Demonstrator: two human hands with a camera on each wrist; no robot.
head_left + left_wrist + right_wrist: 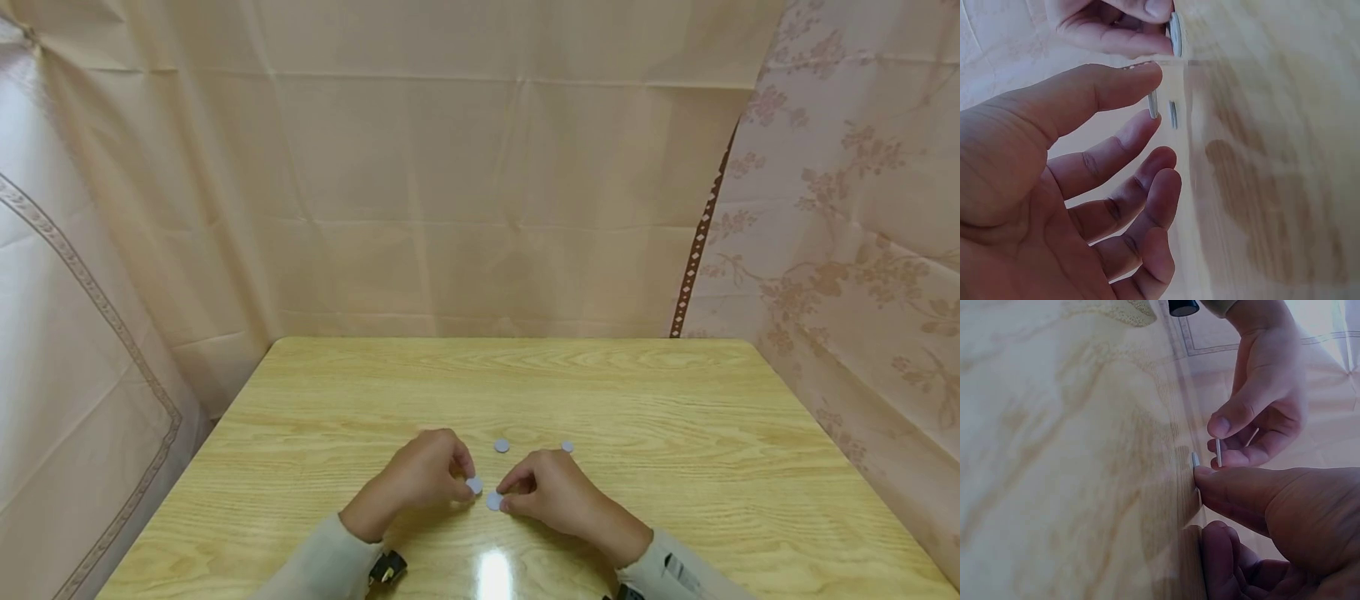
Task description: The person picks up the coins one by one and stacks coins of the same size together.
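My left hand [426, 472] pinches a thin pale round disc [475, 484] between thumb and forefinger. In the left wrist view that disc [1152, 104] appears edge-on, and the other fingers curve loosely below. Close by on the right, my right hand [558, 493] holds the edge of a second pale disc [494, 501] between thumb and fingers. This second disc [1195, 459] shows as a thin edge at the thumb tip in the right wrist view. The two discs are near each other but apart, low over the table.
Beyond the hands, a third disc [502, 446] and a similar one [567, 447] lie on the wood-grain table [360, 383]. A beige cloth [480, 208] hangs behind the table, with patterned cloth [855, 250] at the right. A dark wrist device [387, 568] sits at the left cuff.
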